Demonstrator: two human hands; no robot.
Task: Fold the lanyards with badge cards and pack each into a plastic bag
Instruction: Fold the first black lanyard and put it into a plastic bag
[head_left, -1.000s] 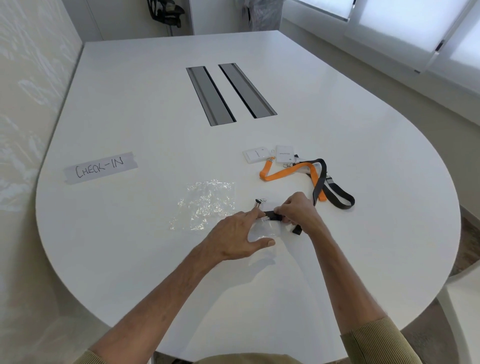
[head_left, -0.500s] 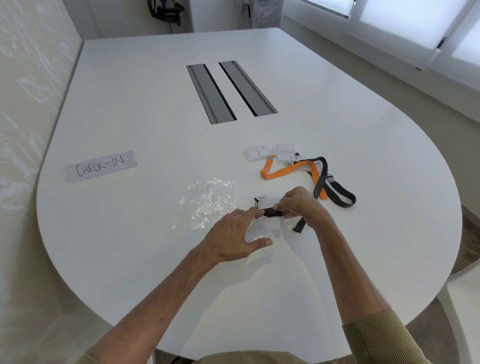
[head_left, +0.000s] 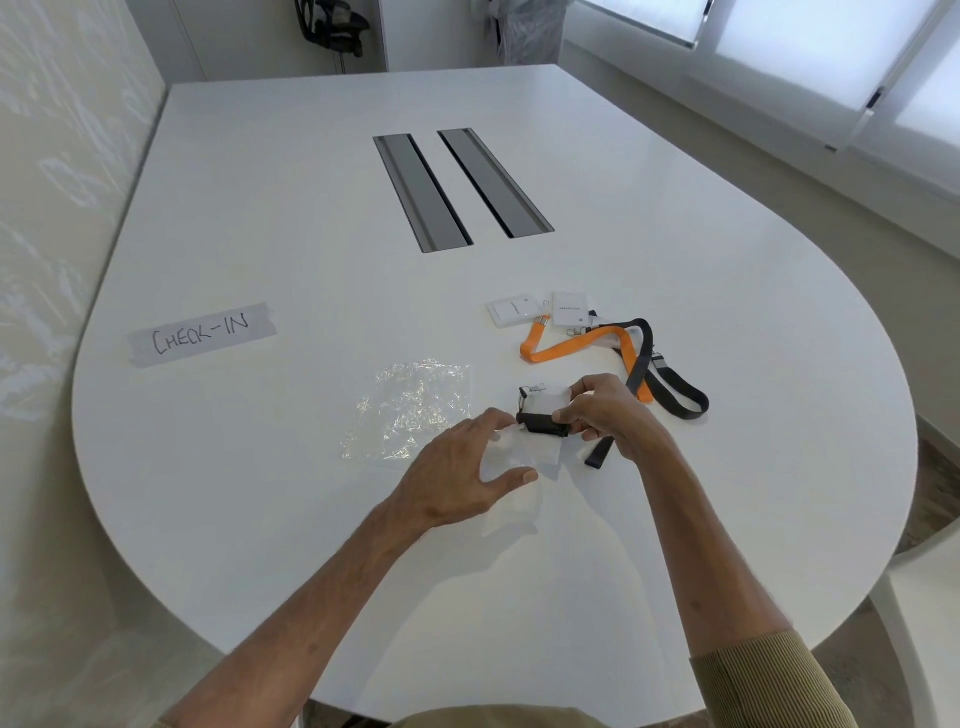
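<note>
1. Two hands at work toward the 6 o'clock side of the white table (head_left: 260, 519).
2. Right hand (head_left: 608, 415): thumb and fingers curled, pinching a folded black lanyard (head_left: 540, 425), with a white badge card (head_left: 550, 402) just behind it at 12 o'clock and a loose strap end (head_left: 600, 452) hanging toward 5 o'clock.
3. Left hand (head_left: 467, 467): fingers spread and fairly straight, pressing on a clear plastic bag (head_left: 524, 452) at 9 o'clock of the folded lanyard, bag mouth touching the bundle.
4. Spare clear bags (head_left: 410, 410) flat at 10 o'clock of the left hand.
5. Orange lanyard (head_left: 571, 345) and second black lanyard (head_left: 675, 395) tangled at 1 o'clock of the right hand, each with a white card (head_left: 511, 312) (head_left: 571, 307) at its far end.
6. Tape label (head_left: 202, 333) reading CHECK-IN at 9 o'clock of the table.
7. Two grey cable slots (head_left: 421, 192) at 12 o'clock.
</note>
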